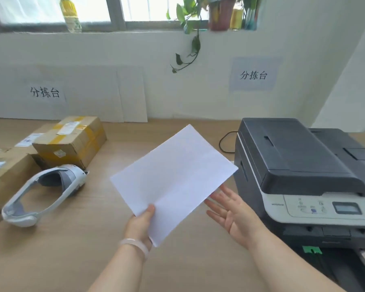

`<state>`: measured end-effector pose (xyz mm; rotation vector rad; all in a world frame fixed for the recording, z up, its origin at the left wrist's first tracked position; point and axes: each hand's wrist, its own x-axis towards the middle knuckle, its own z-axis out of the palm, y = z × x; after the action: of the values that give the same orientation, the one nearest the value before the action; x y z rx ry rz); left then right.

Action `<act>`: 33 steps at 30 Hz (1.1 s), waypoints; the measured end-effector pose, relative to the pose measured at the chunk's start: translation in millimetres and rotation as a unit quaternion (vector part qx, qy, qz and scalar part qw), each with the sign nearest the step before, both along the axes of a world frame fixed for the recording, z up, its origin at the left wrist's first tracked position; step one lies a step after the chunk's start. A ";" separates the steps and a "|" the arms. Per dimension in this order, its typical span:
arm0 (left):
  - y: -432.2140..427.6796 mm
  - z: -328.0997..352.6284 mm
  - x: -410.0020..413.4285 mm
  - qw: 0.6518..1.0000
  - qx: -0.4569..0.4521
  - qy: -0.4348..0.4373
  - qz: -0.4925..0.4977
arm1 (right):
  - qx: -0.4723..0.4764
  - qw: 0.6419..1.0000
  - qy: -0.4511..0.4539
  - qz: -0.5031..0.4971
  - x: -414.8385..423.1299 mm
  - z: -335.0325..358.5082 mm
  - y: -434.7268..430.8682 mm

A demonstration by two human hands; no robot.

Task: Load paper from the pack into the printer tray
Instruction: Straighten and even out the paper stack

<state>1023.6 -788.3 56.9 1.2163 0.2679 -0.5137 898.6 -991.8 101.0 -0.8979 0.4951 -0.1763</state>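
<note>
A thin stack of white paper is held above the wooden desk, tilted with one corner toward the wall. My left hand grips its near edge, thumb on top. My right hand is open, palm up, fingers spread, just under the paper's right edge; I cannot tell if it touches. The dark grey printer stands at the right. Its paper tray is pulled out at the bottom right, with a green guide showing. No paper pack is in view.
A white headset lies on the desk at the left. Behind it sit cardboard boxes. A black cable runs behind the printer. White boards lean on the wall, and plants stand on the windowsill.
</note>
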 end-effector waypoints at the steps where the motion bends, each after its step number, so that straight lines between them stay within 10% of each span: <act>1: -6.6 4.2 -5.3 1.000 -0.020 0.012 0.004 | 0.003 1.000 -0.001 0.015 4.4 2.2 9.3; 10: -35.7 7.7 -59.7 0.994 -0.068 0.067 -0.047 | -0.029 0.982 0.107 -0.153 15.1 -4.5 38.8; 19: 24.9 17.4 -10.3 0.967 -0.166 0.154 -0.119 | -0.079 0.985 0.150 0.007 -34.6 -3.8 -14.9; 25: 20.0 4.7 -17.9 0.924 0.042 0.112 -0.362 | -0.160 0.953 0.230 0.113 -59.1 -28.2 -13.8; 33: -32.2 -19.9 -50.8 0.956 0.139 -0.104 -0.235 | -0.293 0.941 0.170 -0.019 -59.6 -36.0 1.8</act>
<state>972.8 -820.5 37.0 1.6077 -0.1417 -0.7686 839.0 -990.0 65.0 -1.5178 0.8036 -0.2107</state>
